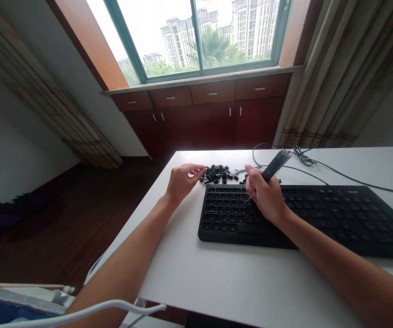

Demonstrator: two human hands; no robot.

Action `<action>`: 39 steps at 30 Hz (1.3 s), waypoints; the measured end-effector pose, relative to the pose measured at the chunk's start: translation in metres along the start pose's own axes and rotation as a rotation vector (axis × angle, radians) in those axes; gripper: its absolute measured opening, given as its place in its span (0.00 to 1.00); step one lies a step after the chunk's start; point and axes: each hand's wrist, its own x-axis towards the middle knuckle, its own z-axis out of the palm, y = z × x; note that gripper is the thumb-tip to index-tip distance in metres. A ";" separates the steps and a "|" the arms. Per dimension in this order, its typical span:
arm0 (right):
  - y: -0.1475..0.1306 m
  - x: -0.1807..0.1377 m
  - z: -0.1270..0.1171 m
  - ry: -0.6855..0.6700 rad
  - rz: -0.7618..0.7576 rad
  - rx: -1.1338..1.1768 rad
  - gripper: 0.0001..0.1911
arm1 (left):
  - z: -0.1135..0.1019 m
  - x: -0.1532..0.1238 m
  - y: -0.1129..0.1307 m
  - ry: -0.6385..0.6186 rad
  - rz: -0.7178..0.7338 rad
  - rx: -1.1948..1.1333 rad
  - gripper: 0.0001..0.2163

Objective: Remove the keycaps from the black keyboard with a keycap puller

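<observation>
A black keyboard (222, 226) lies on the white table, with bare key sockets showing at its left end. Just behind it is a heap of loose black keycaps (217, 174). My left hand (182, 181) is at the heap's left edge, thumb and forefinger pinched together; whatever they hold is too small to make out. Something red and white shows between those fingers. Over the keyboard, my right hand (265, 196) grips a dark keycap puller (276, 165). Its thin wire end points down at the keys, and its broad end tilts up to the right.
A blue slim tool (242, 171) lies behind the keyboard, partly hidden by my right hand. Black cable (304, 157) runs coiled across the table's back right. A white cable (128, 306) crosses the near left edge. Beyond the table stand red-brown cabinets (210, 120) under a window.
</observation>
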 end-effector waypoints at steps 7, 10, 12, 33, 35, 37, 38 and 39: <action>-0.001 0.000 0.000 -0.018 0.001 -0.004 0.29 | 0.010 -0.002 -0.009 -0.036 -0.015 -0.036 0.11; -0.001 0.000 -0.001 -0.027 0.002 0.001 0.29 | 0.010 -0.002 -0.010 -0.050 -0.013 -0.048 0.11; -0.001 0.000 -0.001 -0.028 0.002 0.005 0.28 | 0.011 -0.002 -0.009 -0.059 -0.008 -0.049 0.10; -0.003 0.000 -0.001 -0.034 0.010 0.005 0.29 | 0.005 -0.001 0.009 -0.050 -0.058 0.142 0.16; -0.003 -0.001 -0.001 -0.035 0.013 0.010 0.29 | 0.004 -0.001 0.016 -0.055 -0.047 0.146 0.16; -0.003 -0.002 0.000 -0.032 0.019 0.009 0.29 | 0.004 -0.001 0.024 -0.070 -0.009 0.142 0.16; -0.004 -0.002 0.000 -0.030 0.023 0.009 0.29 | 0.004 -0.002 0.029 -0.078 0.018 0.138 0.16; -0.004 -0.002 0.001 -0.027 0.026 0.006 0.29 | 0.005 -0.002 0.034 -0.084 0.047 0.133 0.15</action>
